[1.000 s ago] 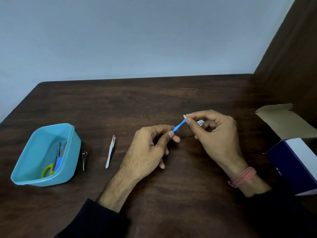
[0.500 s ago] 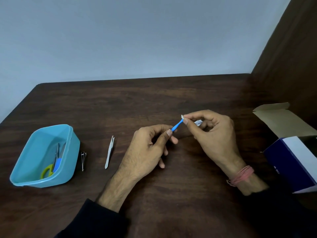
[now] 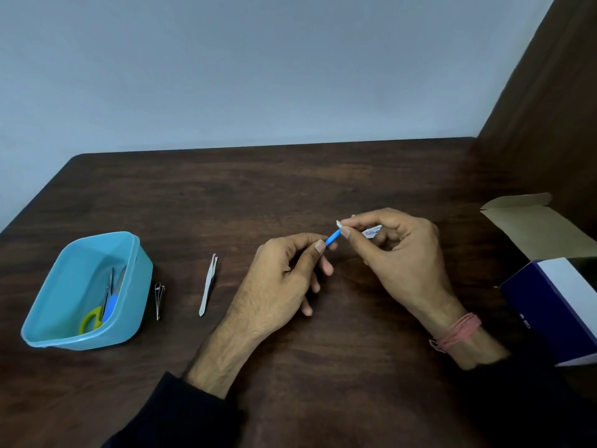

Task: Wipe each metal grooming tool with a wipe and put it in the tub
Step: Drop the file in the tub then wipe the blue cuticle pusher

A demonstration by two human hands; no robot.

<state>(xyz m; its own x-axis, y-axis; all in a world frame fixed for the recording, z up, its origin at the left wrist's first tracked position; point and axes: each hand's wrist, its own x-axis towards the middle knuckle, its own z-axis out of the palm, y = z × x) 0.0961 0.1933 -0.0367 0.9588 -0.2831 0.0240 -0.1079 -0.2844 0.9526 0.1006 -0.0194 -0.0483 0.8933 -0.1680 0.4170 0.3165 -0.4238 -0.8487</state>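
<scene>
Little moved: left hand (image 3: 274,286) still pinches blue tool (image 3: 332,237), right hand (image 3: 400,253) pinches wipe (image 3: 339,224) on its tip, mid-wipe; tub (image 3: 48,318) far left next.

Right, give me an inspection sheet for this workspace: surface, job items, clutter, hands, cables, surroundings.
Surface: dark wooden table, mostly bare.
Job's things: teal tub at left holds scissors with yellow-green handle and a blue-handled tool. Nail clipper and tweezers lie on the table beside the tub, not yet put in. Blue-handled implement held between both hands.
Clutter: open dark blue and white box at right, flap up.
Grippers: left hand pinches the implement's handle; right hand pinches its tip with a white wipe and holds a printed sachet.
Cables: nothing seen.
Surroundings: plain pale wall; brown wooden panel at right.
</scene>
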